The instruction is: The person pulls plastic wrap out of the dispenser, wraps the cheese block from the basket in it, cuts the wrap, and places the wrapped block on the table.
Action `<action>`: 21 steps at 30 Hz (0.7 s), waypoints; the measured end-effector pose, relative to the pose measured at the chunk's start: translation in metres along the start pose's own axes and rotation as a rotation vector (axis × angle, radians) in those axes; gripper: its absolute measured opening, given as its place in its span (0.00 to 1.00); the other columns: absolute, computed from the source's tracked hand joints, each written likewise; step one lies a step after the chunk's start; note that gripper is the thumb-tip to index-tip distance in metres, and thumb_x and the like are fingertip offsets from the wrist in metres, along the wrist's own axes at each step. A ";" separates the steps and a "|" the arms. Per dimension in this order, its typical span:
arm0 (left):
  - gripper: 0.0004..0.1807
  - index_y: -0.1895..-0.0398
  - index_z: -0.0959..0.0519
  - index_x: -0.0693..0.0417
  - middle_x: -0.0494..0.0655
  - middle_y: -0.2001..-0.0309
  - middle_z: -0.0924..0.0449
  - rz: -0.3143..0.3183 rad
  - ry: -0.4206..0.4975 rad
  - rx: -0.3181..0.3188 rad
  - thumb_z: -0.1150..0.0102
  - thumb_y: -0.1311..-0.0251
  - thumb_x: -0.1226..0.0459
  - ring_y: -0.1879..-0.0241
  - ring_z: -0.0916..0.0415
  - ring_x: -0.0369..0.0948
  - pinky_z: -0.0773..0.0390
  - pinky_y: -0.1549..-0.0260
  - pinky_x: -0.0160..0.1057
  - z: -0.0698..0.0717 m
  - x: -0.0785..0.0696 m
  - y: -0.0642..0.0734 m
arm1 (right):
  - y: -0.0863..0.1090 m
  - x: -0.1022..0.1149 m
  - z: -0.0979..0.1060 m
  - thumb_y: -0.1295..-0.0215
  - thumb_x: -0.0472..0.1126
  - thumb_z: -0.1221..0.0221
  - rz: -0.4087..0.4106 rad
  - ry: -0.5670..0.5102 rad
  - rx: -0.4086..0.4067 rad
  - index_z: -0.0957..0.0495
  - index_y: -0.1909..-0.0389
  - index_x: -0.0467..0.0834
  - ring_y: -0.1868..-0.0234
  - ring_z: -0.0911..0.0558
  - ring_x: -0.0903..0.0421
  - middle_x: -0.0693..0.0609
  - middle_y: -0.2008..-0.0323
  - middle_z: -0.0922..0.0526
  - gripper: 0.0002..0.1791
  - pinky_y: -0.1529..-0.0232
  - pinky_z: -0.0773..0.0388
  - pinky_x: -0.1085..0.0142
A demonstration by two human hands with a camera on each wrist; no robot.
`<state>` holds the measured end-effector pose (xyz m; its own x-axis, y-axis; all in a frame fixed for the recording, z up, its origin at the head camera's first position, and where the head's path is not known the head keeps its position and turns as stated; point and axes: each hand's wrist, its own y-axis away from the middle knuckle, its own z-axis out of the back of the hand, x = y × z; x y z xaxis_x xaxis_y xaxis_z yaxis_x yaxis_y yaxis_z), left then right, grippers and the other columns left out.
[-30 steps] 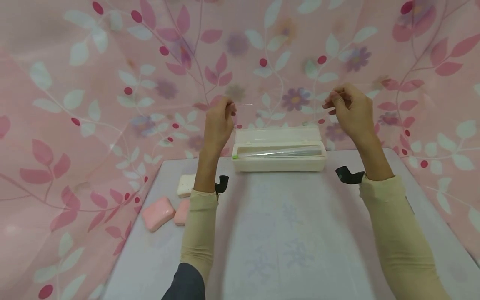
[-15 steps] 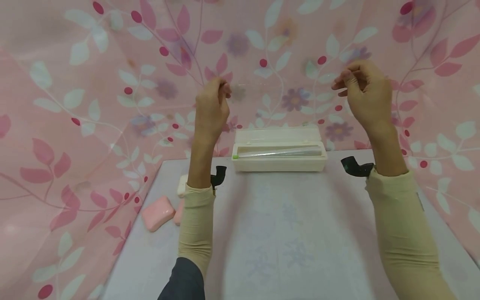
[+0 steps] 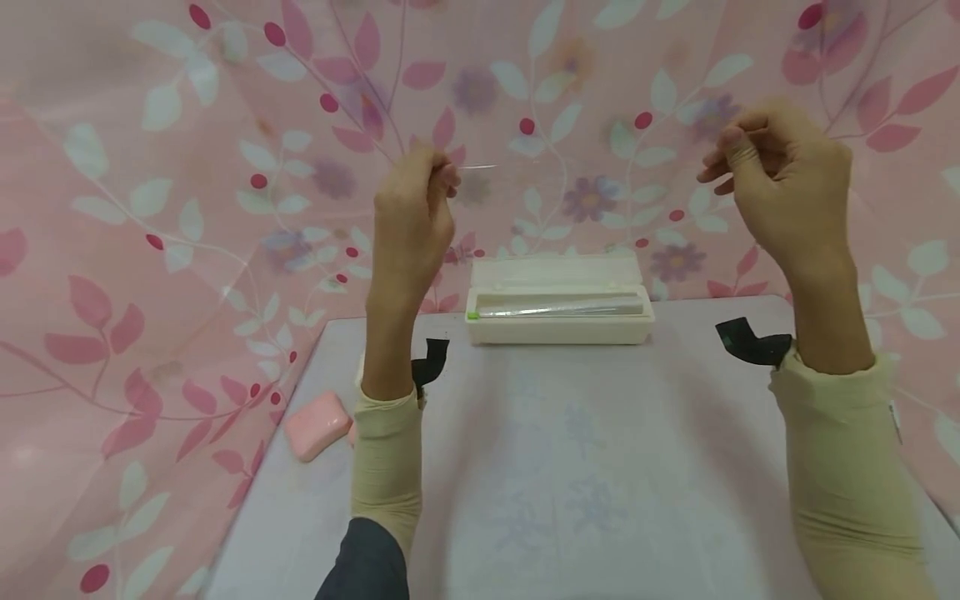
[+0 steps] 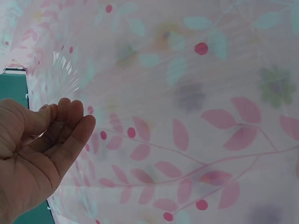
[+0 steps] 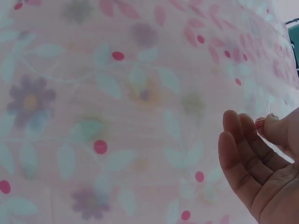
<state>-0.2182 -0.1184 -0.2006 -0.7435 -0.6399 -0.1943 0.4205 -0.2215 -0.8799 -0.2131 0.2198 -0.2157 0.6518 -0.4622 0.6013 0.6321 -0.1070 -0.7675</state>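
My left hand (image 3: 411, 225) is raised over the left of the table, pinching a sheet of clear plastic film (image 3: 480, 167) between thumb and fingers. In the left wrist view the film (image 4: 63, 65) is crinkled and glints above the fingertips. Far to the right, my right hand (image 3: 791, 187) is held up at a similar height. Its thumb and forefinger pinch a thin clear edge of film (image 5: 267, 108); the other fingers are loosely bent. Below and between the hands stands a white lidded box (image 3: 562, 333), lid up, with a clear roll (image 3: 558, 308) inside.
A pink rounded block like soap (image 3: 318, 426) lies on the table (image 3: 555, 450) at left; more blocks are mostly hidden behind the left forearm. A flowered pink curtain (image 3: 592, 75) hangs behind the table. Black mounts (image 3: 430, 364) sit at both wrists.
Both hands have risen and drawn apart, the left going left and the right farther right, with the clear film spanning between them. The box stays put.
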 end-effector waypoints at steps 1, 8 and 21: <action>0.09 0.64 0.24 0.70 0.57 0.70 0.22 0.000 0.000 0.009 0.49 0.29 0.69 0.68 0.23 0.47 0.23 0.63 0.38 0.003 -0.002 0.003 | 0.003 0.002 0.002 0.31 0.36 0.41 0.013 0.018 0.015 0.19 0.62 0.35 0.72 0.17 0.65 0.59 0.72 0.17 0.08 0.68 0.23 0.78; 0.05 0.65 0.23 0.66 0.52 0.71 0.22 0.002 0.047 0.085 0.46 0.31 0.71 0.71 0.24 0.41 0.25 0.67 0.36 0.024 -0.020 0.025 | 0.030 0.012 0.025 0.34 0.27 0.41 0.111 0.131 0.128 0.20 0.62 0.28 0.73 0.19 0.71 0.65 0.72 0.18 0.05 0.68 0.26 0.81; 0.05 0.68 0.22 0.57 0.42 0.73 0.24 0.060 0.298 0.488 0.42 0.34 0.72 0.78 0.29 0.27 0.29 0.75 0.30 0.069 -0.059 0.075 | 0.082 0.031 0.072 0.50 0.23 0.31 0.267 0.226 0.462 0.14 0.64 0.43 0.73 0.19 0.73 0.59 0.75 0.16 0.15 0.66 0.26 0.83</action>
<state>-0.1070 -0.1481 -0.2250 -0.7956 -0.4424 -0.4139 0.6052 -0.5502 -0.5753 -0.1109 0.2603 -0.2442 0.7403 -0.6022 0.2989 0.6083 0.4108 -0.6791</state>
